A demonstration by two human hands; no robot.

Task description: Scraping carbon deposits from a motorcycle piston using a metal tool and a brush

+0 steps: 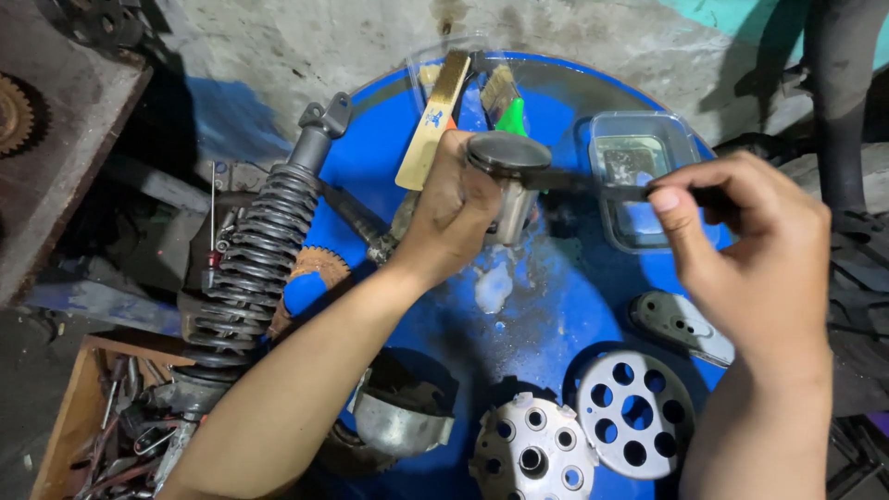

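The left hand [451, 211] is clenched around a piston [508, 176], gripping its pale skirt from the side; the dark round crown faces the camera and stands above the middle of the blue drum top [556, 306]. The right hand [745, 250] pinches a thin dark tool [593, 182] between thumb and fingers; the tool runs leftward and its far end meets the piston just under the crown.

Surrounding items:
- 1 clear plastic container [639, 176] sits on the drum behind the tool, near the right hand.
- 2 brushes [482, 97] lie at the far edge of the drum, behind the piston.
- 1 coil-spring shock absorber [264, 250] leans against the left side of the drum.
- 2 perforated round metal parts [583, 431] lie at the near edge; a dark flat cover [681, 324] lies just beyond them.
- 1 wooden tray of tools [102, 426] stands on the floor at lower left.
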